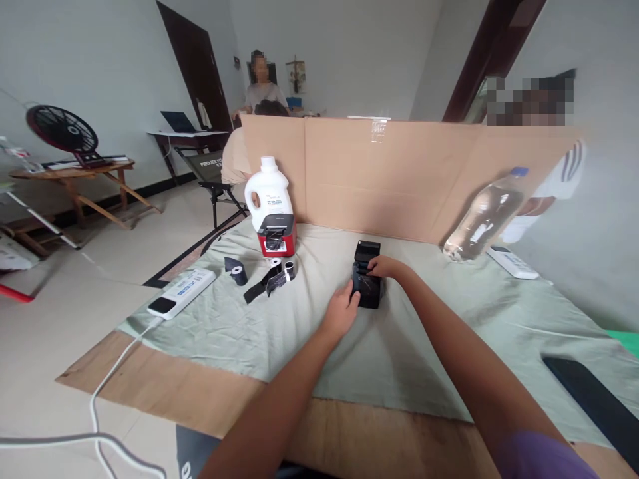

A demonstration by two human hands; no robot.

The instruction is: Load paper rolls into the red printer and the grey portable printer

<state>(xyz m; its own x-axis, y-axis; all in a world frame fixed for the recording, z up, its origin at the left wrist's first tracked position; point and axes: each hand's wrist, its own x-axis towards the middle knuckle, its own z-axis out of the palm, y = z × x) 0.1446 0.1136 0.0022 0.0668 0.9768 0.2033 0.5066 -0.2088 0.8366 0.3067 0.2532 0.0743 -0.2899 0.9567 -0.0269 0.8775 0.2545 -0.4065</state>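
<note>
A small black printer-like device (368, 290) sits on the cloth in front of me, its lid (367, 251) raised at the far end. My left hand (342, 309) grips its left side, thumb and fingers against the casing. Over the opening below the lid, my right hand (385, 267) has its fingers pinched together; what is between them, if anything, is too small to tell. To the left lie a black-and-white paper roll (239, 274), and two more rolls with dark strips (273, 281). Behind them stands a red and black printer (277, 238) with dark material at its front.
A white jug (268, 193) and a tilted water bottle (485, 216) lean against the cardboard screen (369, 179). A power strip (182, 293) lies left, its cable over the wooden edge (200, 386). A dark phone-like slab (589, 392) lies right. Two people are beyond the screen.
</note>
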